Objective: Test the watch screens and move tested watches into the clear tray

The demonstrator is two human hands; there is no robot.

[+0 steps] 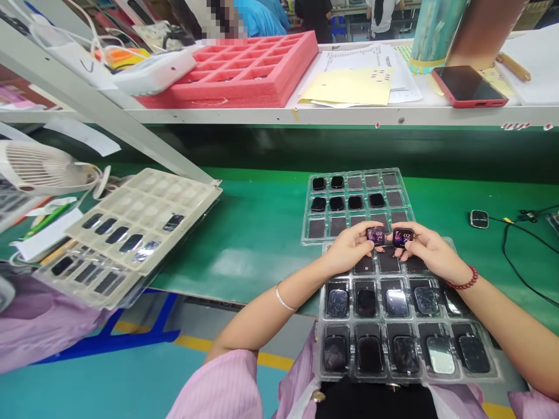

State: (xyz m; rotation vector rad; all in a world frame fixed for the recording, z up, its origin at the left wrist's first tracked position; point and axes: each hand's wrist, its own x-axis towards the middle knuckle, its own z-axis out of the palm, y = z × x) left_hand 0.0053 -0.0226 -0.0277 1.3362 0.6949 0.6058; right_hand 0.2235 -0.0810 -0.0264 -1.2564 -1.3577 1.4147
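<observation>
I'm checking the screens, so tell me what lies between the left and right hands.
Head view: a lit screen in the left hand, a narrow gap, then a second lit screen in the right hand.

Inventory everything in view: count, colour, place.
lit watches: two, dark, handheld
near tray: one, clear, before person
watch screens: ten showing, dark or reflective, near tray
far tray: one, clear, beyond it
black modules: six, black, far tray
trays: several, cream, stacked left
fan: one, white, far left
square device: one, dark, table right
cables: uncounted, black, table right
table: one, green, centre
shelf: one, white, above table
foam: one stack, red, shelf left
papers: several, white and yellow, shelf
phone: one, red-edged, shelf right
clutter: uncounted, mixed, shelf and left
background people: several, mixed, top
left hand: one, bangled, holding a watch
right hand: one, red-beaded, holding a watch
</observation>
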